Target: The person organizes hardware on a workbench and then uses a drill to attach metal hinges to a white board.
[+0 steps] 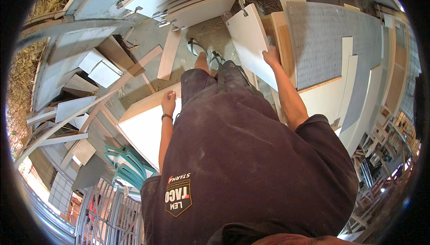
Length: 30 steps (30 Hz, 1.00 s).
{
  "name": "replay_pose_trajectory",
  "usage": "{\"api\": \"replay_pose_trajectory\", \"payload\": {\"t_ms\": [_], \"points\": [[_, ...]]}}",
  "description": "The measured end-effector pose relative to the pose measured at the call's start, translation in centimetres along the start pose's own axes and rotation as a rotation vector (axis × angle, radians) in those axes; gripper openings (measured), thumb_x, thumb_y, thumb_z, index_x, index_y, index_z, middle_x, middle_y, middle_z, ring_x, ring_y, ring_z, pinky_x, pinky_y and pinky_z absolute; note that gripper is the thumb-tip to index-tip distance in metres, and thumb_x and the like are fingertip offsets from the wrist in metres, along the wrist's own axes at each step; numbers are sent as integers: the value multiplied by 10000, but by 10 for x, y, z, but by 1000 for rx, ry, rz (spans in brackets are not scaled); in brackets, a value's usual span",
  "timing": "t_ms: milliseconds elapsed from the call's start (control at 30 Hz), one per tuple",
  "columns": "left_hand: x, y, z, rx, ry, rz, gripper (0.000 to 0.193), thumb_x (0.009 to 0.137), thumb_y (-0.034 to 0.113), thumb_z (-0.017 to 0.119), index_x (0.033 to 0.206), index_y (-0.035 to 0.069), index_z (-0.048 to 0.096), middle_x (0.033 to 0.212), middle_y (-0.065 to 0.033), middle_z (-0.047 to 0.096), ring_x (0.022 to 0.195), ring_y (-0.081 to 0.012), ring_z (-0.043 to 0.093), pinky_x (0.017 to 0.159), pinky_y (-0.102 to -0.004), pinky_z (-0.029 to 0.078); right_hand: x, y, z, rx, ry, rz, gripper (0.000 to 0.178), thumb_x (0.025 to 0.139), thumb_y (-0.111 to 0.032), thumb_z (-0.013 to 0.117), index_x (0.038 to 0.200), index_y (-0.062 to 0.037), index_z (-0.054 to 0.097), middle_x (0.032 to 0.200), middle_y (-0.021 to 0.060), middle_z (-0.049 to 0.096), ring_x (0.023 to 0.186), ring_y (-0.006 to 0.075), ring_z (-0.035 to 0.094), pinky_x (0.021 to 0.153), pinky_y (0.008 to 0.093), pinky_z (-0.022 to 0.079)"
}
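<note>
A white cabinet door (251, 36) with a metal hinge at its far end stands tilted on the right. My right hand (271, 57) is closed on its edge, thumb on the white face; the other fingers are hidden behind it. My left hand (169, 102) hangs by my left thigh with its fingers loosely bent and nothing visible in them. Just beside it is a white box-like panel (143, 128) with a pale wood edge. I cannot tell whether the hand touches it.
Several white doors with hinges (201, 7) lean together ahead. A loose board (169, 56) lies near my feet. Large grey and white sheets (333, 43) stand at the right. Offcuts (101, 68) and teal plastic stools or chairs (130, 166) are on the left.
</note>
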<state>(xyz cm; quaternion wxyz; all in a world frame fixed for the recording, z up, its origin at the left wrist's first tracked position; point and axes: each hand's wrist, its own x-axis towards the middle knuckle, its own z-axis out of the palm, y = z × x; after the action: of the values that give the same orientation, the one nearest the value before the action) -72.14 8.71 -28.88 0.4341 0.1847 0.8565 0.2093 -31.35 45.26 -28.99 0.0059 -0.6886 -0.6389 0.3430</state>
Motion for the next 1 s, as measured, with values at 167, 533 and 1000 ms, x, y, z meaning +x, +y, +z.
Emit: {"api": "replay_pose_trajectory", "payload": {"t_ms": [167,533,1000], "points": [[-4,-15,0,0,-24,-29,364,931,322,660,1149,31,670,888,-120,728,821,-202,689,771,-338,516,5,15,7,65,37,39,423,768,-115,649,1157,52,657,1083,259,694,1073,397,658,932,456,500],[-10,1,-18,63,-100,-46,380,952,330,632,1172,21,660,894,-108,720,832,-177,667,781,-322,505,-15,47,23,16,142,333,634,885,-254,668,1417,23,464,1439,277,474,1349,402,451,1128,440,326],[3,37,-25,185,-98,113,366,942,317,640,1151,18,665,878,-89,726,821,-176,679,779,-314,512,-40,44,18,38,185,349,632,905,-330,684,1399,5,477,1354,269,554,1284,427,508,1070,469,380]]}}
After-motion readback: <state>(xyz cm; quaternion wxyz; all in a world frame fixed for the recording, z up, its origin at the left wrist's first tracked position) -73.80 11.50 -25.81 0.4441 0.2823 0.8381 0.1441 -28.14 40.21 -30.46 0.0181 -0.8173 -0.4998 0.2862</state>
